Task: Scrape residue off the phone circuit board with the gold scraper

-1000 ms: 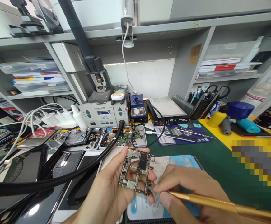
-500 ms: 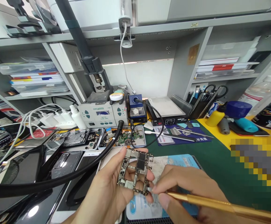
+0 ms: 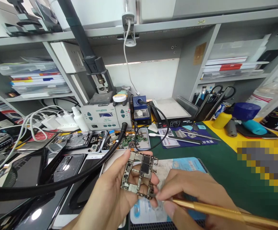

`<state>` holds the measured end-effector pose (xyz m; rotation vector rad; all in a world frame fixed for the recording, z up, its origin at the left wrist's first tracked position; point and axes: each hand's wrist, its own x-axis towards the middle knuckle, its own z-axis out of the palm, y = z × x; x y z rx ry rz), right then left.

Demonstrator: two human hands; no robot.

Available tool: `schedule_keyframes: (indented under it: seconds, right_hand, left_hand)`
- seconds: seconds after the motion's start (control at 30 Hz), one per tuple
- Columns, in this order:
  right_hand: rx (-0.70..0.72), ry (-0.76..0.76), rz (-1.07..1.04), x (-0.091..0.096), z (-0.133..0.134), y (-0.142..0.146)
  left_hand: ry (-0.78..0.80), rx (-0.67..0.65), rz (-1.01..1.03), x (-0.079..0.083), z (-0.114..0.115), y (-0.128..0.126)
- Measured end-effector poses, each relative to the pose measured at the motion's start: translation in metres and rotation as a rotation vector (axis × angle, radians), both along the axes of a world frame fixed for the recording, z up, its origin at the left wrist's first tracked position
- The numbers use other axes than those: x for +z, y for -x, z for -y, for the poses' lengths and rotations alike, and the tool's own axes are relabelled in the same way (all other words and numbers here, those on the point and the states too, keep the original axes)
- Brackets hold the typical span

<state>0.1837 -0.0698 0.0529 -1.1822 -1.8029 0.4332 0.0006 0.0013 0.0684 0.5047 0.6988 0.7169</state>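
A phone circuit board (image 3: pixel 139 174) with open cut-outs, black chips and silver shields lies tilted in my left hand (image 3: pixel 116 187). The thumb presses its upper left edge, and the fingers support it from behind. My right hand (image 3: pixel 193 191) pinches a gold pen-shaped tool (image 3: pixel 206 207) near its front end. Its tip is close to the board's lower right corner; fingers hide part of it, so I cannot tell whether it touches. Below both hands lies a blue and white plastic packet (image 3: pixel 150 215).
A grey hot-air station (image 3: pixel 105 116) stands behind, its black hose (image 3: pixel 57 188) crossing the left side. Phones (image 3: pixel 64 169) lie left. Beyond are a tray of circuit parts (image 3: pixel 139 140), a soldering iron stand (image 3: pixel 141 111), a heating plate (image 3: pixel 171 110) and tweezers (image 3: pixel 201 134).
Both hands, the board and the gold tool stay almost in place. The view has shifted very slightly.
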Motion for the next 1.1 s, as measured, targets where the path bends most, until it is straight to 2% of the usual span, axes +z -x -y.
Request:
schedule_keyframes:
  seconds: [0.33,0.6,0.8,0.87,1.0,1.1]
  right_hand:
    - [0.018,-0.011,-0.04,0.001,-0.002,-0.003]
    - [0.033,0.048,0.014,0.006,-0.003,-0.004]
    - [0.045,0.156,-0.064,0.014,-0.006,-0.006]
    - [0.057,0.148,-0.087,0.018,-0.01,-0.006]
    - [0.043,0.138,-0.072,0.022,-0.013,-0.005]
    - [-0.007,0.182,-0.044,0.016,-0.008,-0.002]
  left_hand:
    - [-0.013,-0.01,0.009,-0.002,0.0,-0.001]
    - [-0.012,-0.003,0.003,-0.002,0.0,-0.002]
    - [-0.022,-0.034,0.02,-0.003,0.002,0.0]
    - [-0.02,-0.046,0.024,-0.003,0.002,0.0]
    - [-0.005,-0.041,0.029,-0.002,0.002,-0.002]
    - [-0.002,-0.018,0.019,-0.001,0.002,-0.003]
